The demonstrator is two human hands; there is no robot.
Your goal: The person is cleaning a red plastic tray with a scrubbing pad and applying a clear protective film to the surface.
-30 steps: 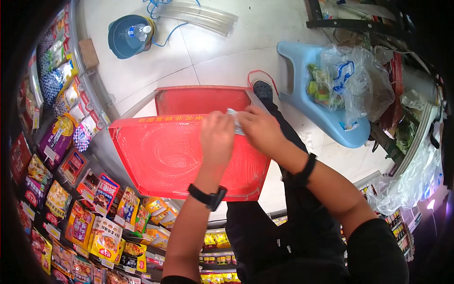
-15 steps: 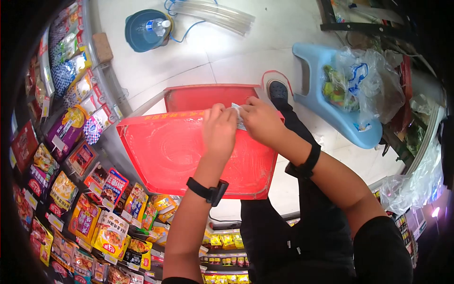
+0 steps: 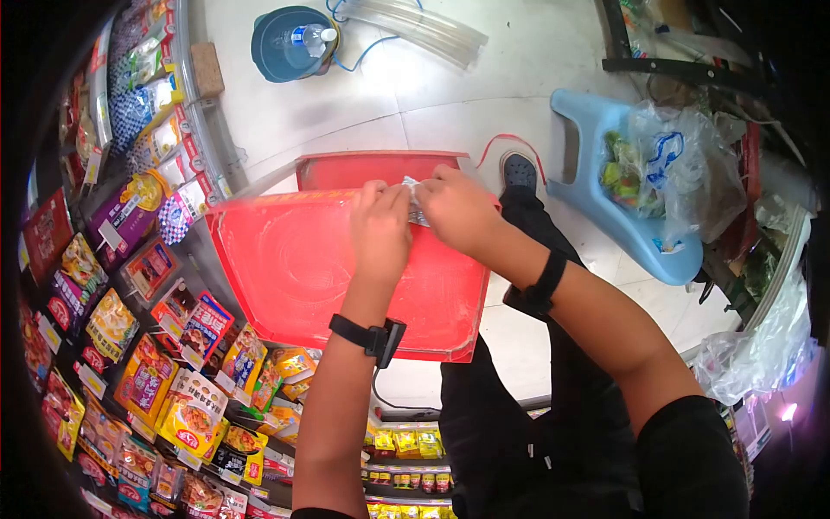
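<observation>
A red shallow box (image 3: 346, 285) lies below me, its far edge printed with yellow characters. My left hand (image 3: 380, 225) is closed at that edge, thumb and fingers drawn together. Beside it, my right hand (image 3: 454, 208) is closed too, fingers bent over the same edge. Between the two hands shows a crinkled silvery-white piece (image 3: 418, 208), pinched by the fingertips; whether it is foil, tape or a wrapper I cannot make out. Another red box part (image 3: 372, 170) stands just beyond the edge.
Shelves of packaged food (image 3: 138, 346) run along the left. A blue bucket (image 3: 270, 52) with a plastic bottle (image 3: 311, 39) stands on the floor, near clear plastic strips (image 3: 424, 26). At right is a light-blue stool (image 3: 571, 164) bearing plastic bags (image 3: 683, 173).
Both hands and the red box have shifted slightly left in view, while the floor and stool have slid right and down. The fingers stay on the silvery piece.
</observation>
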